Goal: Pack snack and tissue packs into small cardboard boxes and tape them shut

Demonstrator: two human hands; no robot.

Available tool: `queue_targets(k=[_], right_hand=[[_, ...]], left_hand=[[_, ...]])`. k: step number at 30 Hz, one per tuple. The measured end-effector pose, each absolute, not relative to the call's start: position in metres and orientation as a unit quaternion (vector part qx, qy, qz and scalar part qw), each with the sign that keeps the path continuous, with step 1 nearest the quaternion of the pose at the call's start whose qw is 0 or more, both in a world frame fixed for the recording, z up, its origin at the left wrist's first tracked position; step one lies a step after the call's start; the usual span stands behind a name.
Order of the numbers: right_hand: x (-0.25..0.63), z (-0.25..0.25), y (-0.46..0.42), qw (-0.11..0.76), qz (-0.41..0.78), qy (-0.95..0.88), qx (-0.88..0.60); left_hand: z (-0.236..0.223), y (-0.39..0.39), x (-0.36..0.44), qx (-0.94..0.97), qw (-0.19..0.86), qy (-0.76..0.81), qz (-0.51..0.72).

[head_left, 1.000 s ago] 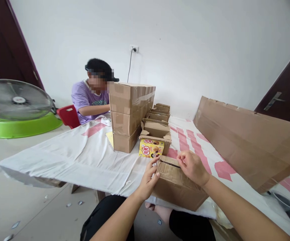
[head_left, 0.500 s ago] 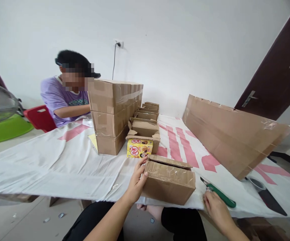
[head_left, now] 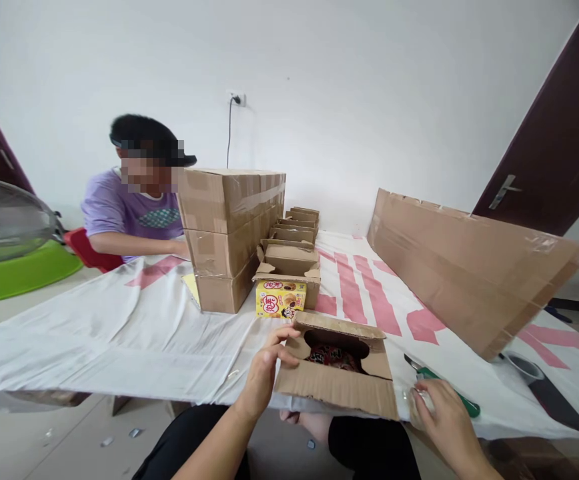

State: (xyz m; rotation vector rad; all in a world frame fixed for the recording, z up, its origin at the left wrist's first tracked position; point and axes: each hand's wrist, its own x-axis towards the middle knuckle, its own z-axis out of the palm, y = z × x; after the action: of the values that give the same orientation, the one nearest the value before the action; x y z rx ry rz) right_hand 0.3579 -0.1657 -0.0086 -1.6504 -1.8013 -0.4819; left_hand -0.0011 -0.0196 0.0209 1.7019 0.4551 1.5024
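A small cardboard box (head_left: 339,387) lies in front of me with its top flaps apart. Inside it shows a dark red printed packet (head_left: 337,358), partly hidden by the inner flaps. My left hand (head_left: 264,367) grips the box's left side, fingertips over the upper edge. To the right of the box, my right hand (head_left: 442,413) is closed around a crumpled piece of clear tape (head_left: 416,402). A green-handled knife (head_left: 469,405) lies on the cloth just beyond that hand, partly covered by it.
Left of centre stand stacked sealed cartons (head_left: 214,253). Beside them is a row of open cartons (head_left: 289,267), with a yellow printed box (head_left: 279,300) before it. A large cardboard panel (head_left: 469,273) and a tape dispenser (head_left: 554,400) are at right. A co-worker (head_left: 154,217) sits behind the stack.
The box's near flap has swung toward me, exposing the packet inside. My left hand has shifted slightly to the box's upper left edge. Clear tape now shows plainly in my right hand.
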Motion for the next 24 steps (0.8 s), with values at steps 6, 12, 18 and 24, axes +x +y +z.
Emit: queue_targets(k=[6,12,18,24], right_hand=[[0.305,0.063,-0.146,0.42,-0.184,-0.694,-0.556],[0.247,0.099,-0.112,0.357,-0.146,-0.763,-0.518],[0.232,0.077,-0.097,0.27,-0.125,-0.786,-0.541],[0.235,0.099,-0.087,0.28,-0.01,-0.778,-0.562]], left_hand=[[0.028,-0.015,-0.002,0.721,0.354,0.21,0.557],[0.031,-0.016,-0.005,0.76,0.287,0.209,0.544],[0.032,-0.023,-0.007,0.824,0.184,0.262,0.468],[0.032,-0.02,-0.005,0.837,0.169,0.246,0.458]])
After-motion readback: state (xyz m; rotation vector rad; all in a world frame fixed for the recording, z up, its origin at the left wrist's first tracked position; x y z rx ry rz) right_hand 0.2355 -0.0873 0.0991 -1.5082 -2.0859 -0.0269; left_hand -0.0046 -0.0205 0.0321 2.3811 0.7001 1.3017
